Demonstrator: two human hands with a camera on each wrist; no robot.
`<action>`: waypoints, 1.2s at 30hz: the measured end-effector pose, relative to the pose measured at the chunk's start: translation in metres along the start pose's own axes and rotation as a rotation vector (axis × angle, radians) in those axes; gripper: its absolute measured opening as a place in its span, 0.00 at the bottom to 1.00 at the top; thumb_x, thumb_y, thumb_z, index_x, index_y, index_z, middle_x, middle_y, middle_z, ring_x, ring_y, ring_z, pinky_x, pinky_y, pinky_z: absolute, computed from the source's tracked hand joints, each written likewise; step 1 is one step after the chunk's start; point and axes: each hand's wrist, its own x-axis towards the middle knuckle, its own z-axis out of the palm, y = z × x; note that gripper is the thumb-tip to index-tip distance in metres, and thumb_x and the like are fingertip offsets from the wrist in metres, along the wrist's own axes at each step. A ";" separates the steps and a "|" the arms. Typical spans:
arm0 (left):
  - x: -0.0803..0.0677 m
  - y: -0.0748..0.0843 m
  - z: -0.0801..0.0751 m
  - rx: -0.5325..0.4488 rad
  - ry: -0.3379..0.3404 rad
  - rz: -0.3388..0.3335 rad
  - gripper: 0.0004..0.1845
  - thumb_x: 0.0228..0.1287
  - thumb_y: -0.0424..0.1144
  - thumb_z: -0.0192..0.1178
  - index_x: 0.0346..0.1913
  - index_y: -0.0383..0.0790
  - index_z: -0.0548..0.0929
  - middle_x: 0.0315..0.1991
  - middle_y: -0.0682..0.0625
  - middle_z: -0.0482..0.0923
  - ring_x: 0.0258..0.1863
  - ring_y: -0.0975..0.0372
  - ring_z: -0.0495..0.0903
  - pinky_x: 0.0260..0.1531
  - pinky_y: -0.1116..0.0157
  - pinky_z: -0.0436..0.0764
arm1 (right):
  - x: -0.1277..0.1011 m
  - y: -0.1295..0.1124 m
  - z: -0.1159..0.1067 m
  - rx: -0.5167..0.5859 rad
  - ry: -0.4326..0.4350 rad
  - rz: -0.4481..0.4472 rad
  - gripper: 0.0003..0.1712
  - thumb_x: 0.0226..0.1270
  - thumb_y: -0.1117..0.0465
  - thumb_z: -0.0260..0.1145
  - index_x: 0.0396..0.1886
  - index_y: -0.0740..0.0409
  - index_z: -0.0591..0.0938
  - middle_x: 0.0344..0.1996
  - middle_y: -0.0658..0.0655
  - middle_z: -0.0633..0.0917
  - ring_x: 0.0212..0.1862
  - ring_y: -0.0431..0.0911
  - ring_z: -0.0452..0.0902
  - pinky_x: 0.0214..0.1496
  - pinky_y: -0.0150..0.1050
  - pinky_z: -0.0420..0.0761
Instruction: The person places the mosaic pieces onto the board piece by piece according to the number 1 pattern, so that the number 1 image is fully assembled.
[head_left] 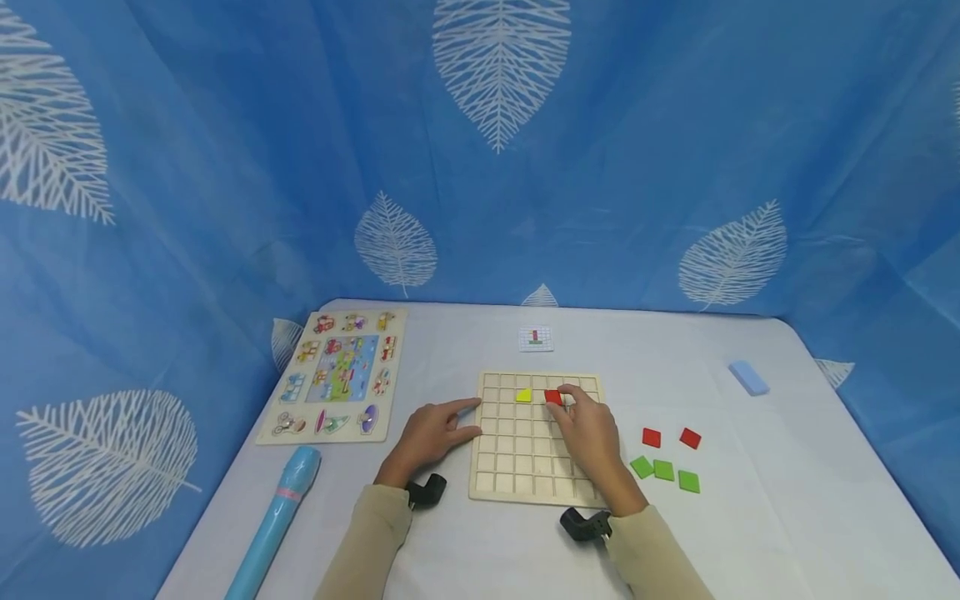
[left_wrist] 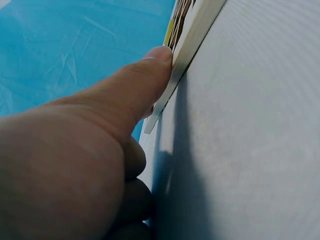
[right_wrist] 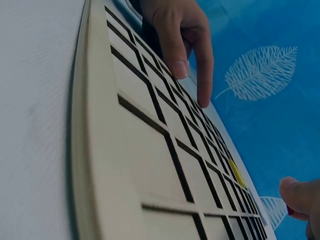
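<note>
Sleeved forearms reach in from the near table edge toward the wooden grid board (head_left: 537, 467), which lies flat on the white table (head_left: 787, 517). On the board's second row from the far edge, the right hand (head_left: 592, 437) pinches a red square tile (head_left: 553, 397) with curled fingertips, holding it at a cell just right of the yellow tile (head_left: 523, 395) already seated there. That red tile looks thin, stiff and light, probably smooth and a bit slippery, so I judge it best taken by its opposite edges between thumb and forefinger. The left hand (head_left: 433, 433) rests at the board's left edge with fingers nearly straight, touching the rim and gripping nothing. Right of the board lie two more red tiles (head_left: 670, 437) and three green tiles (head_left: 664, 473); beyond its far edge sits a small pattern card (head_left: 536, 337).
</note>
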 end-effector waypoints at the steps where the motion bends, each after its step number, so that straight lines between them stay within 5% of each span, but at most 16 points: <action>1: 0.001 0.000 0.000 0.002 0.000 0.001 0.28 0.65 0.57 0.68 0.66 0.53 0.82 0.16 0.61 0.64 0.16 0.68 0.59 0.21 0.68 0.61 | 0.001 0.000 0.001 0.001 0.007 0.003 0.23 0.68 0.55 0.74 0.59 0.60 0.82 0.11 0.47 0.68 0.16 0.41 0.59 0.20 0.37 0.60; 19: 0.001 -0.001 -0.001 -0.026 0.002 -0.012 0.28 0.65 0.57 0.69 0.66 0.53 0.82 0.16 0.60 0.64 0.16 0.68 0.60 0.20 0.68 0.61 | 0.013 -0.003 0.025 -0.090 0.014 0.007 0.24 0.66 0.53 0.75 0.56 0.62 0.85 0.11 0.48 0.75 0.18 0.43 0.66 0.20 0.39 0.62; 29: 0.001 0.000 0.000 -0.006 0.001 -0.014 0.28 0.65 0.57 0.68 0.66 0.53 0.82 0.17 0.60 0.65 0.17 0.68 0.60 0.20 0.68 0.62 | 0.015 0.000 0.025 -0.124 0.041 -0.027 0.24 0.62 0.51 0.78 0.51 0.61 0.87 0.10 0.48 0.75 0.17 0.42 0.62 0.18 0.39 0.61; 36: 0.001 -0.001 0.000 -0.010 0.001 -0.019 0.29 0.65 0.57 0.68 0.66 0.53 0.82 0.16 0.60 0.65 0.16 0.68 0.60 0.20 0.68 0.62 | 0.017 -0.001 0.028 -0.104 0.049 0.004 0.23 0.62 0.52 0.78 0.52 0.60 0.88 0.21 0.56 0.86 0.19 0.44 0.68 0.19 0.39 0.64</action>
